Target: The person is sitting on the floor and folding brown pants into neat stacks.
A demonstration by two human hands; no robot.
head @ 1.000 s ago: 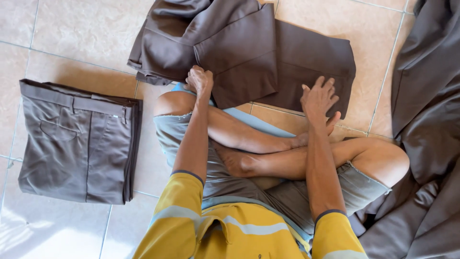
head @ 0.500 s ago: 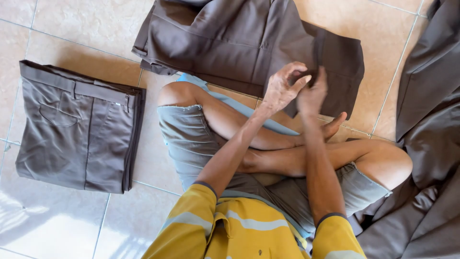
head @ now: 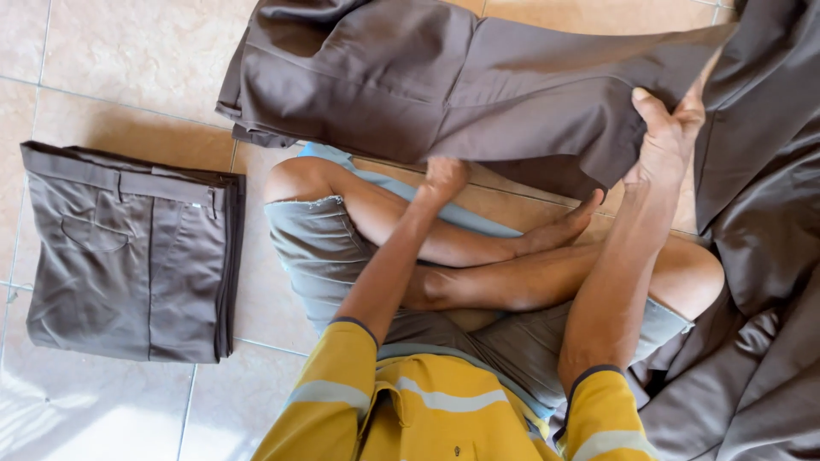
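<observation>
Trousers [head: 478, 77] of brown cloth lie spread across the upper middle of the frame, on the tiled floor [head: 128, 77] just beyond our crossed legs [head: 512, 256]. We hold them at two places. Our right hand [head: 670, 137], at the upper right, is closed on the lifted end of the cloth, thumb on one side and fingers curled behind, so that this end stands up off the tiles. Our left hand [head: 444, 177], near the centre, rests at the near edge of the cloth; it is blurred, and we cannot tell whether it grips or only presses flat.

We judge the step in hand to be a fold: one end raised, the rest pinned down. The next move calls for carrying the raised end over while the near edge stays put, with edges kept even so the cloth does not bunch.

Counting outward: one pair of trousers in our hands; one folded stack [head: 128, 256] of the same brown cloth at the left of the frame, squared, waistband and pocket uppermost, well apart from the hands; one loose heap [head: 760, 282] of like cloth along the right edge, its number of pieces not clear.
</observation>
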